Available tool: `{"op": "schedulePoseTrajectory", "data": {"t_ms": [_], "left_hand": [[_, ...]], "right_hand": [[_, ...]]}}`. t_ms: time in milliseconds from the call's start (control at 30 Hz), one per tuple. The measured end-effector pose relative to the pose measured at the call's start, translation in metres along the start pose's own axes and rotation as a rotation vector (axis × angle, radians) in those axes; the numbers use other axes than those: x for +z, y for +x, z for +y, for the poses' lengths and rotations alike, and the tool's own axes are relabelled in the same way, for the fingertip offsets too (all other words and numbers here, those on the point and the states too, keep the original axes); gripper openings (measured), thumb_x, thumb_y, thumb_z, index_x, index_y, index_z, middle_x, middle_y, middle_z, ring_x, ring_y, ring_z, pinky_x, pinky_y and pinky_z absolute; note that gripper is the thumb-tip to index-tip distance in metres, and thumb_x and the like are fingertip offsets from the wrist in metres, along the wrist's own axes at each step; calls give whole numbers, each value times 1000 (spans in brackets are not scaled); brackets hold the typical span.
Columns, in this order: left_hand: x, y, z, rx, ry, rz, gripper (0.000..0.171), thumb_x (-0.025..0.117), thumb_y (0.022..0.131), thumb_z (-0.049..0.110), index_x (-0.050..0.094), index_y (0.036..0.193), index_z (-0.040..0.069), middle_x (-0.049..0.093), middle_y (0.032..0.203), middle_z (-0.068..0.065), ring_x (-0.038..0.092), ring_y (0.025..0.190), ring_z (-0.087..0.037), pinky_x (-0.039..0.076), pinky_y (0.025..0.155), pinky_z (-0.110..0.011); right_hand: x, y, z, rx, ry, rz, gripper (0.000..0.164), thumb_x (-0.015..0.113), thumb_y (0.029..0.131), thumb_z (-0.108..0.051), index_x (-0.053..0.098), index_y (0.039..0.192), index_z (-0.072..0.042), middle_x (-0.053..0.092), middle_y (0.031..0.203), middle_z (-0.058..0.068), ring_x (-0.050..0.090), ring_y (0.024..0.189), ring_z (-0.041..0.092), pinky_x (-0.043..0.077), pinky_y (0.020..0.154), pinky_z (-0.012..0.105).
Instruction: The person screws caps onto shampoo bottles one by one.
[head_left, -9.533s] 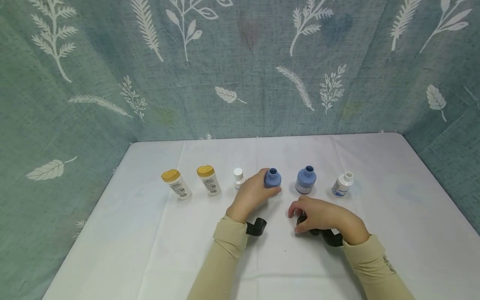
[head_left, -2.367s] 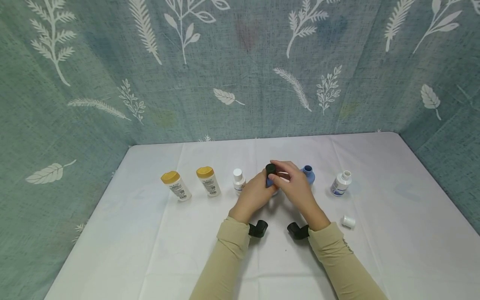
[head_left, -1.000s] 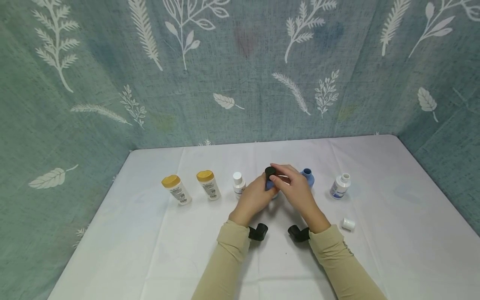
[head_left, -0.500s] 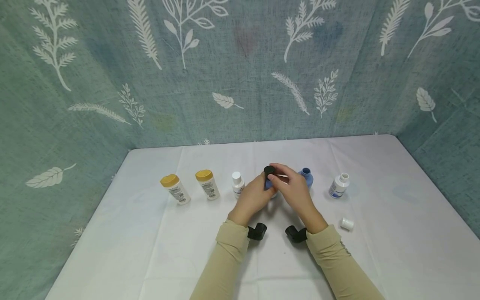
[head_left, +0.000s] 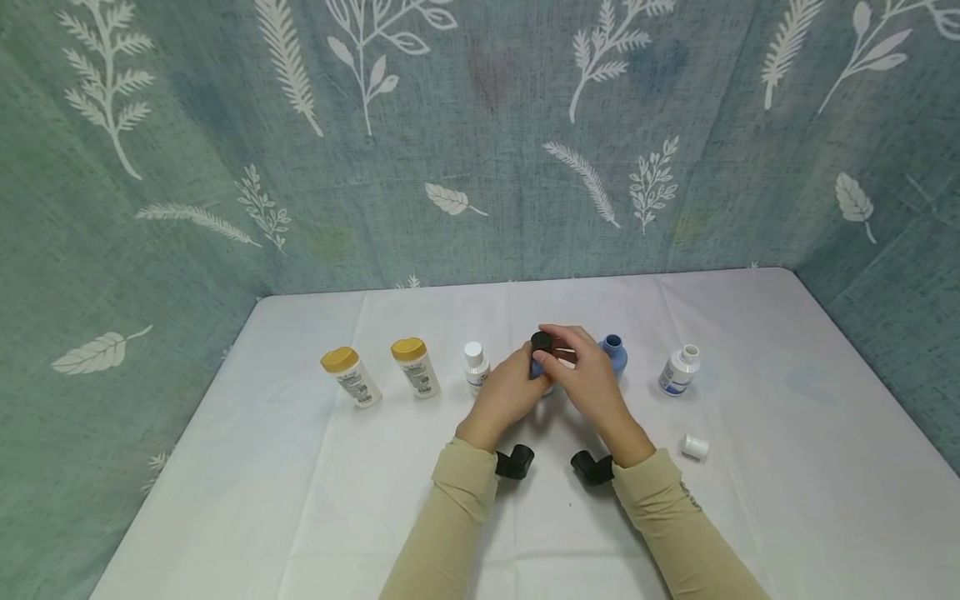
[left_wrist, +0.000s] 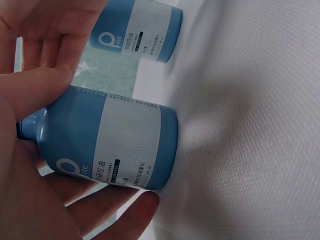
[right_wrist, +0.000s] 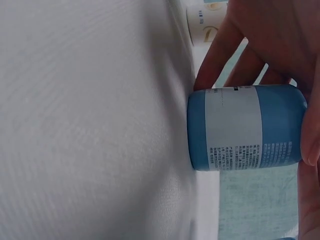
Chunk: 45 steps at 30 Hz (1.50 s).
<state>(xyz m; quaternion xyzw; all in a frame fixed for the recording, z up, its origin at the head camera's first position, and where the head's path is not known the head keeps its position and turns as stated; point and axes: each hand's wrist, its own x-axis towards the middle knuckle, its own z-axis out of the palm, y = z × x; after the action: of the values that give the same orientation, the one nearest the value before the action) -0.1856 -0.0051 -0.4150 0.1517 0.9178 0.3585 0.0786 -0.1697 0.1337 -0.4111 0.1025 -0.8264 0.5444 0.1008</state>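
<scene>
Near the middle of the table, my left hand (head_left: pixel 504 396) grips a blue bottle (left_wrist: pixel 132 137) with a pale label around its body. The bottle stands upright, its base right at the white cloth in both wrist views. On its neck sits a black cap (head_left: pixel 541 341), which my right hand (head_left: pixel 596 383) pinches between thumb and fingers. Behind the right hand a second blue bottle (head_left: pixel 613 354) shows its uncapped mouth; its label faces the left wrist camera. A small white bottle with a white cap (head_left: pixel 476 364) stands just left of my left hand.
Two white bottles with yellow caps, one far left (head_left: pixel 351 377) and one nearer (head_left: pixel 415 367), stand in the same row. To the right is an uncapped white bottle (head_left: pixel 679 370), with a loose white cap (head_left: pixel 695 447) lying in front. Patterned green fabric (head_left: pixel 480 150) hangs behind the table.
Since the oldest frame, my right hand has come up from the tabletop to the bottle's neck, now topped by the black cap. Over the last second, both hands stay nearly in place.
</scene>
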Motion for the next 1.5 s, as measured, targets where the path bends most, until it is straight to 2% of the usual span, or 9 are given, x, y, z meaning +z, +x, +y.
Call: {"op": "schedulePoseTrajectory", "data": {"t_ms": [233, 433, 533, 667, 833, 933, 1133, 1433, 1500], "left_hand": [[0, 0, 0, 9, 20, 15, 46, 53, 89, 43, 50, 123, 12, 59, 122, -8, 57, 110, -25, 46, 89, -42], [0, 1, 1, 14, 29, 18, 48, 52, 89, 46, 49, 122, 11, 58, 123, -9, 56, 111, -25, 45, 91, -42], [0, 0, 1, 12, 29, 17, 48, 52, 89, 46, 49, 123, 12, 58, 123, -8, 56, 111, -24, 45, 91, -42], [0, 0, 0, 12, 26, 16, 49, 51, 89, 47, 49, 124, 13, 58, 123, -8, 56, 111, -25, 45, 91, -42], [1, 1, -1, 13, 20, 11, 52, 51, 89, 49, 48, 127, 13, 57, 125, -8, 55, 113, -25, 44, 92, -42], [1, 1, -2, 13, 18, 7, 51, 50, 90, 49, 48, 126, 13, 57, 125, -8, 55, 114, -25, 44, 93, -42], [1, 1, -2, 8, 8, 10, 47, 50, 90, 46, 49, 123, 14, 58, 123, -7, 56, 111, -24, 45, 90, -42], [1, 1, -1, -4, 2, 17, 42, 53, 89, 42, 50, 121, 14, 59, 120, -6, 58, 107, -23, 46, 88, -41], [1, 1, -1, -4, 3, 17, 42, 53, 89, 41, 50, 122, 15, 60, 119, -6, 58, 106, -23, 46, 88, -41]], "right_hand": [[-5, 0, 1, -2, 27, -40, 39, 54, 92, -38, 54, 127, -23, 53, 125, -7, 52, 112, 12, 45, 94, 32], [-9, -1, -4, 12, 34, -87, 35, 48, 96, -27, 50, 131, -25, 51, 132, -4, 50, 117, 14, 44, 96, 32], [-12, -5, -17, 24, 41, -108, 37, 47, 96, -19, 49, 134, -18, 50, 135, 3, 50, 119, 19, 43, 97, 36], [-15, -8, -29, 30, 44, -118, 38, 47, 96, -16, 48, 134, -11, 49, 135, 9, 51, 119, 25, 43, 96, 40], [-13, -4, -14, 29, 36, -118, 39, 49, 96, -25, 49, 133, -15, 51, 133, 5, 51, 118, 22, 44, 95, 37], [-12, -2, -1, 44, 51, -118, 39, 52, 93, -35, 51, 131, -24, 54, 130, 0, 54, 115, 17, 46, 93, 35], [-11, -1, 4, 63, 83, -106, 37, 55, 89, -43, 54, 125, -33, 57, 123, -2, 58, 109, 14, 48, 90, 36], [-10, 0, 4, 55, 84, -94, 42, 57, 89, -41, 54, 126, -23, 58, 122, 0, 58, 109, 15, 48, 90, 34], [-11, 0, 0, 56, 86, -97, 40, 57, 90, -36, 54, 127, -20, 58, 123, 3, 58, 110, 18, 47, 91, 35]]}}
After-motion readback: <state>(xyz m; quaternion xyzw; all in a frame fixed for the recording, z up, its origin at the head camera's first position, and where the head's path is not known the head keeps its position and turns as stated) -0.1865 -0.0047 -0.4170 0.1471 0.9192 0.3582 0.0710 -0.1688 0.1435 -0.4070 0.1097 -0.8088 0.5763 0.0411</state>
